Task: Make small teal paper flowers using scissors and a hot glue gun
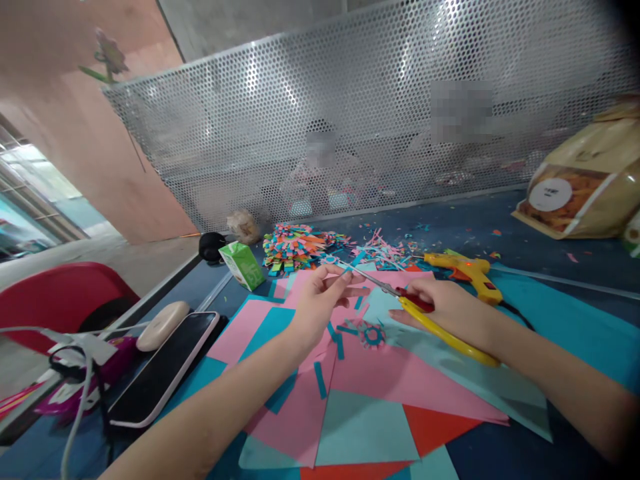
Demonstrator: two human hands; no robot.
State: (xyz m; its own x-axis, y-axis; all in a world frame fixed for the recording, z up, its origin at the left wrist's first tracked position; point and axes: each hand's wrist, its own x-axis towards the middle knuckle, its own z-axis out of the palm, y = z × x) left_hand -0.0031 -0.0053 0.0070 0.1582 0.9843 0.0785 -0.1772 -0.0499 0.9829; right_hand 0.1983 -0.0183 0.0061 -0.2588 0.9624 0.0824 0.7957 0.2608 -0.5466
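My left hand [320, 297] pinches a small strip of paper [334, 264] between thumb and fingers, held above the pink paper sheets [400, 377]. My right hand [453, 308] grips yellow-handled scissors [395, 293], whose metal blades point left and meet the strip at my left fingertips. Below the hands lie cut teal strips [340, 343] and a small teal paper rosette [373, 333] on the sheets.
Pink, teal and red sheets overlap on the blue table [525, 227]. A heap of coloured paper bits [293, 247], a green carton [243, 265] and a yellow glue gun [467, 272] lie behind. A phone [167, 373] sits left, a snack bag [580, 193] right. People sit beyond the perforated screen [350, 120].
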